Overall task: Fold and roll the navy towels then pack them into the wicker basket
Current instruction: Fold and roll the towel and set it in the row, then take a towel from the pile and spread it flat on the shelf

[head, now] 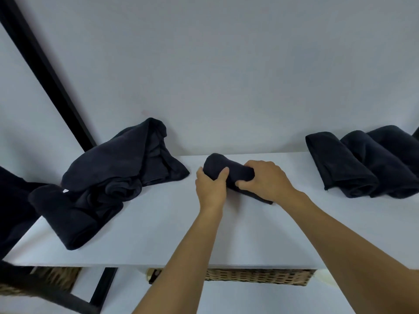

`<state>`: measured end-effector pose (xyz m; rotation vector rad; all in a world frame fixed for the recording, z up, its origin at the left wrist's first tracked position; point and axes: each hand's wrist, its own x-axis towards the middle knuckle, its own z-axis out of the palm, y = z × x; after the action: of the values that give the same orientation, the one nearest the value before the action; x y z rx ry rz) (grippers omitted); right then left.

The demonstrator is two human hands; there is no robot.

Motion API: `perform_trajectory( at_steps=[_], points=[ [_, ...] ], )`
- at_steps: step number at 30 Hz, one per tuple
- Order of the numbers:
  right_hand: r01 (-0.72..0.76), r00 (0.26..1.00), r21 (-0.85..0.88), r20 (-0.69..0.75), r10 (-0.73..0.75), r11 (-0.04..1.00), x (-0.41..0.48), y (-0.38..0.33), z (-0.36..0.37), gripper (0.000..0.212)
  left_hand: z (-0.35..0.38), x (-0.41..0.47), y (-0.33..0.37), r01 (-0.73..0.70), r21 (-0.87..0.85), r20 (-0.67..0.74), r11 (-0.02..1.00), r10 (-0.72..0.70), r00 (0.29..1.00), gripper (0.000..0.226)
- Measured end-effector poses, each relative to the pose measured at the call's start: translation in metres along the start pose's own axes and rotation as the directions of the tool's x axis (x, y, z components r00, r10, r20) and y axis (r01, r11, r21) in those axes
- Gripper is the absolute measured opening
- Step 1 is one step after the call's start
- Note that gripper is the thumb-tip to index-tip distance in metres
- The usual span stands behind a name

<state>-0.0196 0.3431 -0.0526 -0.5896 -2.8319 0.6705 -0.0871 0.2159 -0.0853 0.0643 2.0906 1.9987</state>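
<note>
The rolled navy towel [226, 171] lies on the white bench [158, 234], near the back edge and about midway along it, its length running from upper left to lower right. My left hand [210, 189] wraps its near-left side, thumb pressed up onto the top of the roll and the other fingers hidden behind it. My right hand [265, 180] sits over the right half, fingers curled down across the roll and thumb tucked against its near face. Both grips are clamped on the same towel, so most of the roll sits between and under my palms; only its rounded far-left end and a flat loose tail at the lower right show past my hands. That tail rests flat on the bench, just under my right wrist.

To the left, well apart from the roll, a heap of loose towels [118, 173] sprawls across the bench, one corner reaching toward my left hand without touching it. Part of the heap hangs toward the bench's left end. To the right, against the wall [215, 75], three finished rolls [362, 164] lie side by side, touching each other. Below the bench's front edge, between my forearms, a strip of the wicker basket [256, 277] shows.
</note>
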Motion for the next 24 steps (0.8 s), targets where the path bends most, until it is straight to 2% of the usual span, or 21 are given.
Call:
perform_trajectory(
  at_steps=[3,6,8,10,15,18,21,22,24],
  points=[
    [-0.138,0.99,0.224,0.056,0.129,0.965,0.0,0.014,-0.013,0.032,0.03,-0.01,-0.002,0.116,-0.125,0.098,0.985,-0.104,0.99,0.06],
    [-0.199,0.98,0.286,0.05,0.193,0.937,-0.004,0.035,-0.033,0.036,0.067,-0.02,0.004,0.107,-0.011,0.217,0.994,-0.102,0.971,0.048],
    [-0.22,0.974,0.241,0.006,0.225,0.945,-0.004,0.049,-0.048,0.039,0.095,-0.022,0.011,0.061,0.048,0.257,0.997,-0.071,0.964,0.04],
    [-0.251,0.963,0.166,-0.062,0.264,0.954,-0.001,0.065,-0.064,0.044,0.124,-0.018,0.017,0.04,0.031,0.301,0.999,-0.048,0.952,0.032],
    [-0.292,0.946,-0.134,-0.187,0.265,0.947,0.019,0.105,-0.081,0.033,0.18,-0.009,0.016,0.19,0.015,0.402,0.982,-0.18,0.898,0.015],
    [-0.273,0.95,-0.301,-0.235,0.207,0.914,0.028,0.119,-0.078,0.039,0.199,-0.008,0.016,0.078,0.087,0.391,0.993,-0.106,0.914,0.021],
    [-0.245,0.947,-0.437,-0.299,0.117,0.866,0.029,0.127,-0.075,0.038,0.208,-0.009,0.013,-0.178,0.252,0.383,0.951,0.071,0.921,0.029],
    [-0.242,0.945,-0.466,-0.311,0.099,0.851,0.029,0.129,-0.073,0.035,0.209,-0.008,0.01,-0.291,0.36,0.365,0.887,0.153,0.918,0.029],
    [-0.234,0.946,-0.495,-0.314,0.078,0.837,0.028,0.133,-0.07,0.033,0.207,-0.009,0.004,-0.462,0.594,0.357,0.659,0.299,0.885,0.027]
  ],
)
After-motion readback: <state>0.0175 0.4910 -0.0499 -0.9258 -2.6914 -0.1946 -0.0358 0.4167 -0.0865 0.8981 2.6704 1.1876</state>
